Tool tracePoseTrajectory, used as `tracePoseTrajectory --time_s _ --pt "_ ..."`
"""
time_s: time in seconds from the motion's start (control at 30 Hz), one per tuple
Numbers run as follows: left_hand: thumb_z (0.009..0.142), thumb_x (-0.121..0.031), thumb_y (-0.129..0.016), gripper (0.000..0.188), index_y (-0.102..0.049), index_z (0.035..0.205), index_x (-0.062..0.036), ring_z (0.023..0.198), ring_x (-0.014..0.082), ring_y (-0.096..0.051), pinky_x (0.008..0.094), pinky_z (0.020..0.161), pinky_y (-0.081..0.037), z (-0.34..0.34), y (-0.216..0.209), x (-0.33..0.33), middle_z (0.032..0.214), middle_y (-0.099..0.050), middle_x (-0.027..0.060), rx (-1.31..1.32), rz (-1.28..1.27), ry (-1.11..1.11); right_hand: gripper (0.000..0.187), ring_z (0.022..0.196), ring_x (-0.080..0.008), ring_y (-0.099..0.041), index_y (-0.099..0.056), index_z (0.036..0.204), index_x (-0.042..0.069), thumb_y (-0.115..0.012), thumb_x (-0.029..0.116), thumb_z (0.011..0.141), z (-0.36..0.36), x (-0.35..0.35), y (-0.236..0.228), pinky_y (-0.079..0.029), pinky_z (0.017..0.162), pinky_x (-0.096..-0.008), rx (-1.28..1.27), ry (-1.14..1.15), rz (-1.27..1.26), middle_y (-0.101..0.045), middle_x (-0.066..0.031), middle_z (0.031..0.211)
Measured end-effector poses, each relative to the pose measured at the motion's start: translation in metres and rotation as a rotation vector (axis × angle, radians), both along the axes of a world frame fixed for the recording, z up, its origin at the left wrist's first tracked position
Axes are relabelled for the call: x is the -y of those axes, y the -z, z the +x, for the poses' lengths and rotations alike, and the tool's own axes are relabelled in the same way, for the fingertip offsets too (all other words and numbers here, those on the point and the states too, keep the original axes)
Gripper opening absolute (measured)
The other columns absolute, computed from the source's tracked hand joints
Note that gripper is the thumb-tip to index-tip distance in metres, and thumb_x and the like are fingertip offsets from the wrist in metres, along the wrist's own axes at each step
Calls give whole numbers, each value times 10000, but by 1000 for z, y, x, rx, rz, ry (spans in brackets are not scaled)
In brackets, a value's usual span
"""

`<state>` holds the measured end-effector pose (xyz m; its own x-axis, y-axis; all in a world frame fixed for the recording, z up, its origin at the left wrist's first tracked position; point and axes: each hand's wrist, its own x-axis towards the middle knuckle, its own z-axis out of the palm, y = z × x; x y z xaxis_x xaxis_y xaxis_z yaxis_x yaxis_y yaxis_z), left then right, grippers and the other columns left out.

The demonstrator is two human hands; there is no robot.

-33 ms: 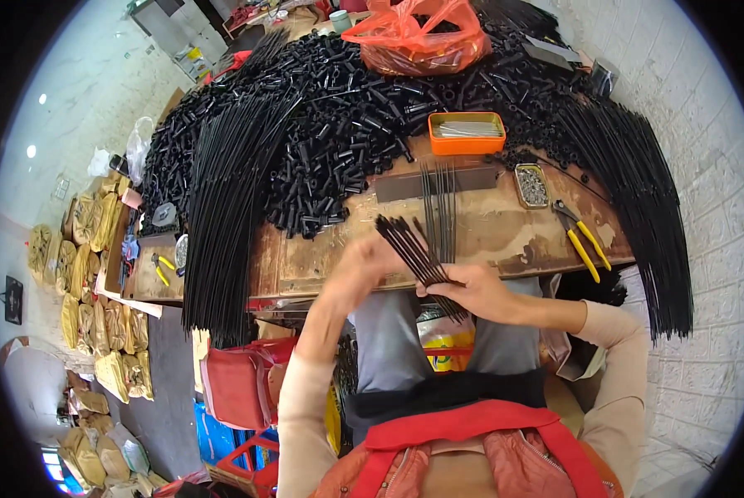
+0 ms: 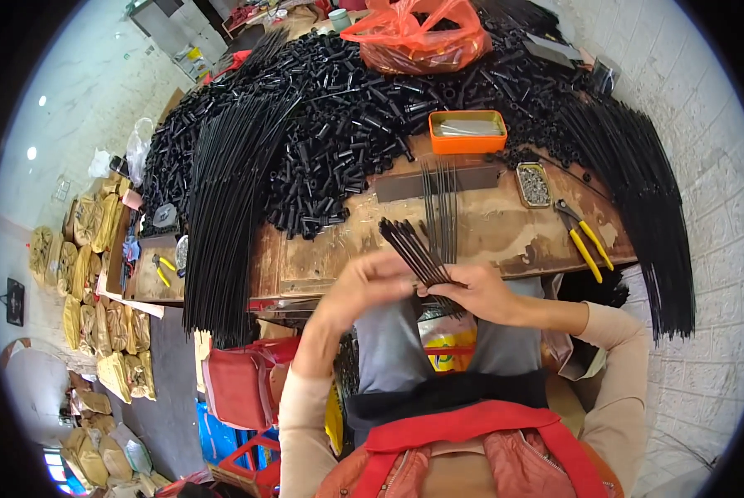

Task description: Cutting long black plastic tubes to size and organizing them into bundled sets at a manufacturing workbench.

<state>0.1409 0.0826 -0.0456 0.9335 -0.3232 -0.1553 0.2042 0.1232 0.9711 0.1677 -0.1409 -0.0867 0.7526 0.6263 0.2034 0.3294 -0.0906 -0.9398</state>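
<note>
Nearer than the orange box (image 2: pixel 467 144), the right hand (image 2: pixel 477 292) is gripping a bundle of black rods (image 2: pixel 416 253); the left hand (image 2: pixel 370 284) is loosely extending its fingers beside them. The desk (image 2: pixel 305 261) is showing worn wood between box and front edge.

Slender black rods (image 2: pixel 419 256): smooth, with a dull sheen. Short black tubes (image 2: pixel 330 141): plastic in appearance, smooth-walled, glossy where they catch the light. Tabletop (image 2: pixel 314 261): brown wood, scuffed and patchily worn. Carrier bag (image 2: pixel 426 51): thin red plastic film, translucent, crinkled, shiny. Box (image 2: pixel 468 146): smooth orange plastic by its look. Larger pliers (image 2: pixel 585 255): dark metal above, smooth yellow grips below. Wall (image 2: pixel 687 75): white, rough, brick-patterned. Trousers (image 2: pixel 389 344): grey cloth, matt. Jacket (image 2: pixel 513 466): red fabric, puckered, faintly glossy.
</note>
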Motion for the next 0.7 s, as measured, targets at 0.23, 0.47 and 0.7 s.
tracePoseTrajectory --time_s 0.23,0.47,0.7 --pt "904 79 -577 250 -613 1152 87 1043 253 -649 344 895 -564 -43 -81 46 1105 -664 198 383 21 -275 107 743 -231 -681 -706 949 15 -685 71 860 -1 -4 9 -520 653 -330 231 44 -10 -674 -130 800" --pt "926 67 -556 258 -596 1180 77 1105 289 -619 407 966 -529 -51 -68 49 1149 -640 214 412 -8 -252 260 783 -243 -686 -663 1114 49 -684 127 867 4 6 14 -534 681 -337 350 -25 107 -701 -129 931" --pt "883 142 -564 311 -594 1185 78 1140 311 -604 428 990 -509 -58 -60 46 1183 -625 228 437 -41 -188 153 826 -334 -660 -673 965 22 -600 130 885 162 21 -47 -521 749 -395 704 118 -304 -667 -152 845"
